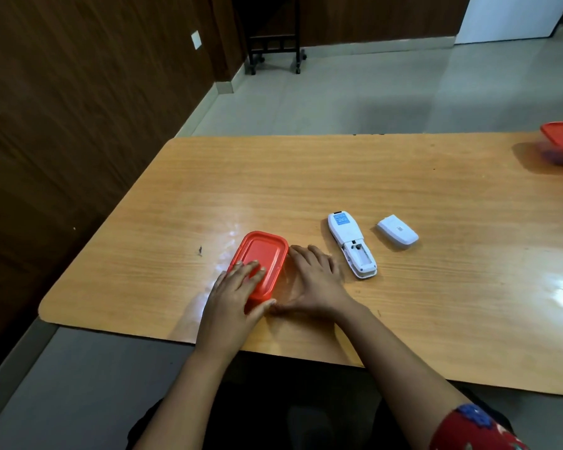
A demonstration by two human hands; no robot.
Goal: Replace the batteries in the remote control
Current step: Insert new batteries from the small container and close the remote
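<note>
The left hand [233, 293] lays straight fingers [251, 267] flat on the red-lidded box [264, 254] near the bench's [306, 177] near-left corner, while the right hand [312, 280] rests open along its side, nearer the uncovered remote control [350, 243] just to its right, long axis roughly toward the far edge.

One head-worn camera, aimed forward and down.
It looks from close above the left hand [238, 287] and right hand [316, 284], wide enough to catch the table [306, 177] beyond them and the floor [338, 99] farther off.

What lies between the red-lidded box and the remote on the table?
Only the right hand, lying against the side of the box; bare table separates it from the remote. The head view shows this.
</note>
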